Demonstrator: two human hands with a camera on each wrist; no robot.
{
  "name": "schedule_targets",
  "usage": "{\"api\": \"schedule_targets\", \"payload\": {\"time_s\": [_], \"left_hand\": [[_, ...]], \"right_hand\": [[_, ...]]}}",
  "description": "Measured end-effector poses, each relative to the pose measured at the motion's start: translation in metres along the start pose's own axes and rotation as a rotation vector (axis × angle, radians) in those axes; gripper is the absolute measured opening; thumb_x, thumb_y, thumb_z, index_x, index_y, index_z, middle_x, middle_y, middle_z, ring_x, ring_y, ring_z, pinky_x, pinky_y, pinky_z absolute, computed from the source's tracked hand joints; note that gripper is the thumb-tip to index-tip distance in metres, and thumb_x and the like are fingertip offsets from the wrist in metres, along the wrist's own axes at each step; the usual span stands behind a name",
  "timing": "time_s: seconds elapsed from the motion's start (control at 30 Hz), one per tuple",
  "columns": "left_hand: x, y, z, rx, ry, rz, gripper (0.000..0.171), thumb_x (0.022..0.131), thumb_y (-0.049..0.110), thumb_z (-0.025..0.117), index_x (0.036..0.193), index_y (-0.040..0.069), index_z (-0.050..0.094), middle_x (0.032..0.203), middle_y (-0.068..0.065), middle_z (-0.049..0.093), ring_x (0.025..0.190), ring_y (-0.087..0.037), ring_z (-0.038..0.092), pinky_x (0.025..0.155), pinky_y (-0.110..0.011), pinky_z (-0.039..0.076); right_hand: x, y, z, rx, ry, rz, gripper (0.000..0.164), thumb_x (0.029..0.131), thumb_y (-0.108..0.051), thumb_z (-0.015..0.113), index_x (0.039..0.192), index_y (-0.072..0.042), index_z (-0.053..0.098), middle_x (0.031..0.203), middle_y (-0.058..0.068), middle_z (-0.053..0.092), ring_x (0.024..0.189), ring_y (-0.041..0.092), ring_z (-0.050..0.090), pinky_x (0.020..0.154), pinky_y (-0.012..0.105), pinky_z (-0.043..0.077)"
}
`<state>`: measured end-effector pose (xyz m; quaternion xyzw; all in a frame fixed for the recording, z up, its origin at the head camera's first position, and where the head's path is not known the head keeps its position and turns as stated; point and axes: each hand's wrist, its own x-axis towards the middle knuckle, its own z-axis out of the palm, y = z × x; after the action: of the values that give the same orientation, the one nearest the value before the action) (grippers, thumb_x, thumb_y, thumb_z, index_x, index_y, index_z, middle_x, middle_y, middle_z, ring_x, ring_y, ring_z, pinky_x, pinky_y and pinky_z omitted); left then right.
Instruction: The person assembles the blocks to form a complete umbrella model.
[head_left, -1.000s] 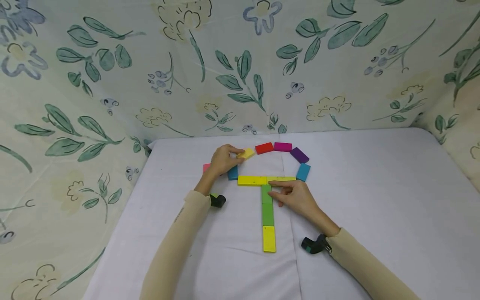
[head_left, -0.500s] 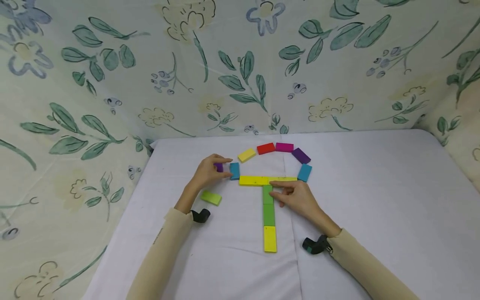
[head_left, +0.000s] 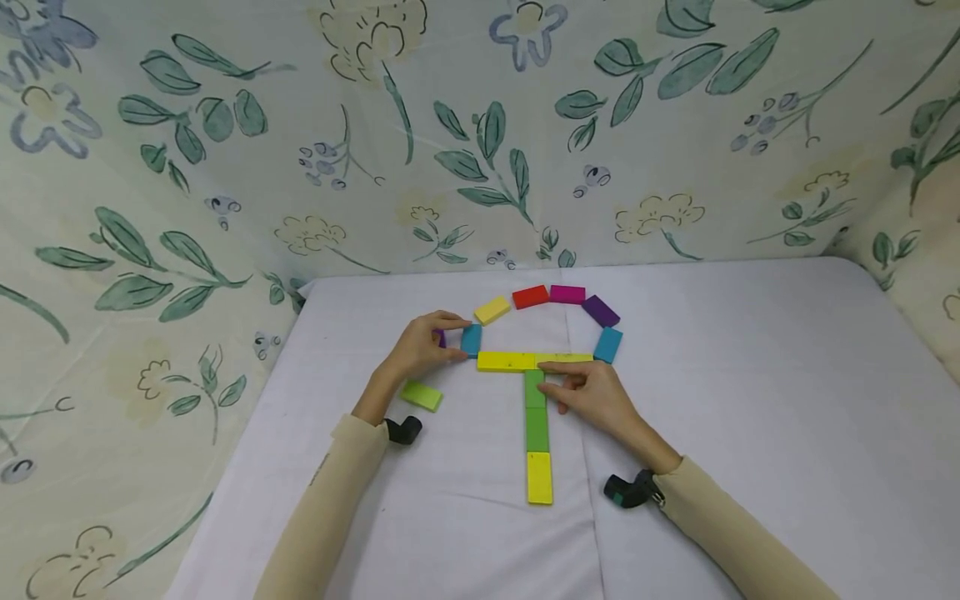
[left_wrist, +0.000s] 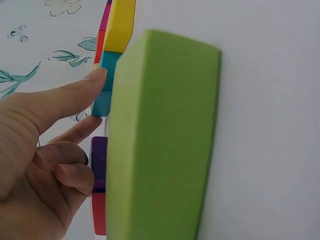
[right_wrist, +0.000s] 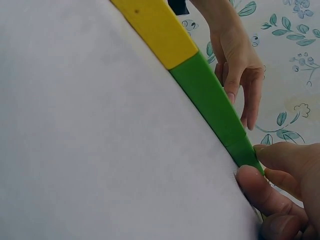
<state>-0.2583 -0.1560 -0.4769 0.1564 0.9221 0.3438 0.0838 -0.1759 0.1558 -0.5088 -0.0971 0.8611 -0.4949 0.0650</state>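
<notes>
Pinched between my left hand's (head_left: 422, 343) thumb and index finger is a small blue block (head_left: 471, 341), standing at the left end of a block arch. In the left wrist view the fingertips are at opposite ends of that blue block (left_wrist: 102, 102). Thumb and index finger of my right hand (head_left: 592, 392) are extended and apart, the index tip at the yellow bar (head_left: 506, 362), the thumb at the upper green block (head_left: 534, 388). The right wrist view has these fingertips at the end of the green strip (right_wrist: 215, 105).
Yellow (head_left: 492, 311), red (head_left: 531, 297), magenta (head_left: 567, 294), purple (head_left: 601, 311) and blue (head_left: 608, 345) blocks continue the arch. A yellow block (head_left: 539, 478) ends the stem. A lime block (head_left: 422, 396) lies left; another purple block (left_wrist: 99, 160) and a red-pink one (left_wrist: 99, 215) lie behind my left hand.
My left hand let go of the arch's yellow block, moved left and toward me to the blue block, then closed on it and shifted it slightly right. My right hand stayed put.
</notes>
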Motion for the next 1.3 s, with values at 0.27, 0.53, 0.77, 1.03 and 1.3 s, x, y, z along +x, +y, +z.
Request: {"api": "schedule_targets", "payload": {"time_s": [0.27, 0.53, 0.77, 1.03, 1.3], "left_hand": [[0.001, -0.001, 0.0, 0.009, -0.016, 0.018, 0.051, 0.085, 0.022, 0.087, 0.134, 0.021, 0.071, 0.141, -0.005, 0.063, 0.117, -0.027, 0.058, 0.107, -0.042, 0.05], [0.002, 0.0, 0.001, 0.006, -0.012, 0.01, 0.049, 0.087, 0.024, 0.086, 0.134, 0.021, 0.072, 0.141, -0.006, 0.063, 0.123, -0.028, 0.058, 0.111, -0.045, 0.048], [0.021, 0.019, 0.005, -0.001, 0.093, -0.018, 0.041, 0.092, 0.025, 0.08, 0.132, 0.018, 0.073, 0.135, -0.01, 0.064, 0.116, -0.03, 0.06, 0.099, -0.043, 0.054], [0.053, 0.034, 0.018, 0.063, 0.088, -0.095, 0.038, 0.09, 0.028, 0.082, 0.128, 0.023, 0.076, 0.13, -0.007, 0.068, 0.121, -0.027, 0.059, 0.107, -0.046, 0.049], [0.06, 0.032, 0.024, 0.078, 0.136, -0.119, 0.024, 0.093, 0.021, 0.079, 0.118, 0.023, 0.08, 0.121, -0.008, 0.069, 0.111, -0.028, 0.059, 0.1, -0.045, 0.05]], "right_hand": [[-0.001, 0.001, -0.001, 0.012, 0.003, 0.004, 0.038, 0.089, -0.032, 0.083, 0.124, -0.02, 0.077, 0.057, 0.0, 0.064, 0.053, 0.019, 0.058, 0.047, 0.023, 0.029], [-0.001, 0.0, -0.001, 0.004, 0.002, 0.009, 0.038, 0.089, -0.032, 0.083, 0.125, -0.02, 0.077, 0.057, 0.0, 0.064, 0.053, 0.019, 0.057, 0.047, 0.023, 0.029], [-0.002, 0.0, -0.002, -0.006, 0.006, 0.006, 0.038, 0.089, -0.033, 0.083, 0.124, -0.021, 0.077, 0.057, -0.001, 0.064, 0.052, 0.019, 0.056, 0.047, 0.023, 0.029], [-0.001, 0.001, 0.0, 0.017, -0.003, 0.001, 0.037, 0.089, -0.034, 0.083, 0.123, -0.021, 0.077, 0.057, 0.0, 0.064, 0.054, 0.019, 0.061, 0.05, 0.025, 0.036], [0.0, 0.001, 0.001, -0.001, -0.001, 0.005, 0.038, 0.089, -0.035, 0.083, 0.124, -0.023, 0.077, 0.058, -0.001, 0.064, 0.055, 0.019, 0.061, 0.049, 0.024, 0.034]]}}
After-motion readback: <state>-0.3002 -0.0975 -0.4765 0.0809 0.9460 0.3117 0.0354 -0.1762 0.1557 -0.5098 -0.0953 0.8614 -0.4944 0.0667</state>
